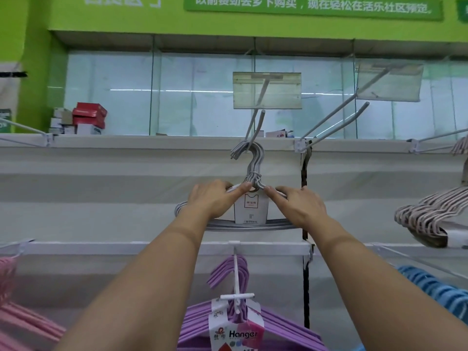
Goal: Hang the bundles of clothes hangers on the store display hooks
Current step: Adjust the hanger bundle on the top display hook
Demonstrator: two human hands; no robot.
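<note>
**Grey hanger bundle being seated on the display hook**

At far left a pink hanger bundle (17,317) hangs low on the wall; further in, the left hand (215,198) grips the left shoulder of the grey hanger bundle (250,225), fingers curled round the wires beside its card label (250,209); the bundle's gathered hooks (253,155) are looped over the display hook (258,125) under a clear price holder (267,90), and whether they sit fully home cannot be told; below hangs a purple hanger bundle (243,323); the right hand (296,206) pinches the bundle's right shoulder near the neck; further right an empty display hook (336,121) juts out, then a pale striped bundle (425,219) and a blue one (435,290). To do this well, I judge both hands should keep the shoulders level, slide all the hooks back together along the prong so none slips off its tip, then release gently once the weight hangs true.
</note>
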